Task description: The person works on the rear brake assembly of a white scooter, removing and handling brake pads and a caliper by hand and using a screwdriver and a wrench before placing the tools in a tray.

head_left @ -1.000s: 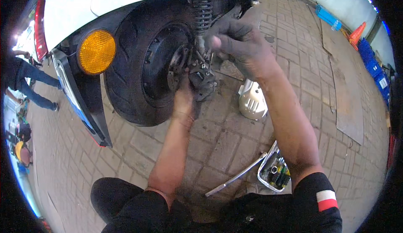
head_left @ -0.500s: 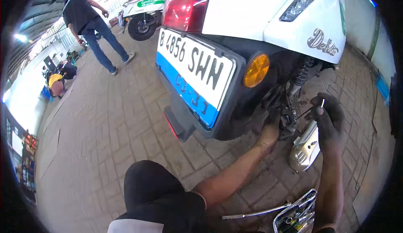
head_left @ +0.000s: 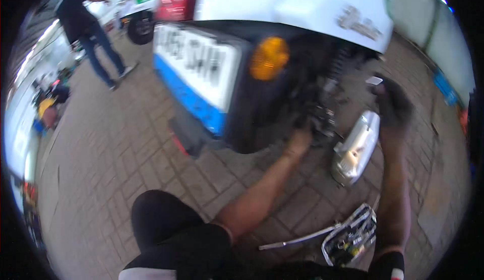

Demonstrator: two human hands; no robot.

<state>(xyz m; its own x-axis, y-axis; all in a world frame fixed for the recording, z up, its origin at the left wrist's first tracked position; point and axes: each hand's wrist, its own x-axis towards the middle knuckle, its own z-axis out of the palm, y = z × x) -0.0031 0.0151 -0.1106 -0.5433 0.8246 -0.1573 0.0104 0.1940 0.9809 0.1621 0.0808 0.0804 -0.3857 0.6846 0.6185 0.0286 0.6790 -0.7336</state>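
Note:
The rear of a white scooter [head_left: 242,3] fills the upper middle, with much of it blurred. My left hand [head_left: 301,138] reaches in by the rear wheel, against the dark brake caliper [head_left: 322,121]. Its fingers are hidden in shadow and behind the parts there. Right of the caliper and apart from it, my dark, gloved-looking right hand [head_left: 396,103] is raised and closed. A small hex key [head_left: 374,81] pokes out at its fingertips, its bright end smeared by motion. Below that hand lies a long, rounded silver metal part [head_left: 356,151].
A metal tool tray [head_left: 326,252] with several tools sits on the paving between my forearms, a long metal bar [head_left: 287,243] beside it. Far left, a person [head_left: 88,33] stands near another scooter [head_left: 140,25]. A blue object [head_left: 445,87] lies by the right wall.
My right hand has drawn back from the caliper with the hex key. My left hand stays at the caliper. The whole view has shifted, so the scooter appears further left and higher.

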